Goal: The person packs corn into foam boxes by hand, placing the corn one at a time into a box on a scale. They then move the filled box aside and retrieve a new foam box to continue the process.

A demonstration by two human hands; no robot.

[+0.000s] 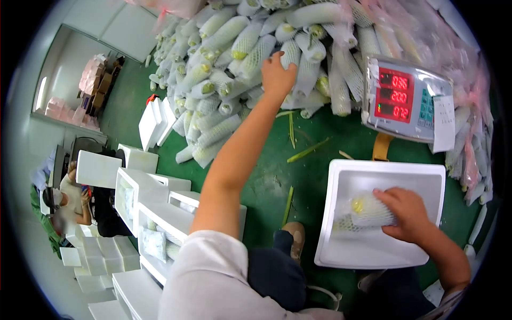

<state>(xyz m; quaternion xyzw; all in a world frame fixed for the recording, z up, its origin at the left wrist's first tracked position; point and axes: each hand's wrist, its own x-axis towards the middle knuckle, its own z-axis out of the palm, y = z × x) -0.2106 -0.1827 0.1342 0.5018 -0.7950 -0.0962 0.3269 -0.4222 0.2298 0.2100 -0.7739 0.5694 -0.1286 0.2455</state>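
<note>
1. One foam-netted cob (pixel 367 209) lies in the white foam box (pixel 341 176), under the right hand (pixel 408 213); the big cob pile (pixel 240 48) sits well ahead.
2. The right fingers curl closed over that cob. The left hand (pixel 277 74) touches the pile, but I can't tell whether it is gripping.
3. The left arm stretches straight forward, while the right is bent in low.

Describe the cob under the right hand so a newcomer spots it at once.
Start at the scale with red digits on the right; before it sits an open white foam box. Inside it the right hand holds a cob in white foam netting, yellow tip showing. Unlike the piled cobs on the green floor, it lies in the box.
</note>
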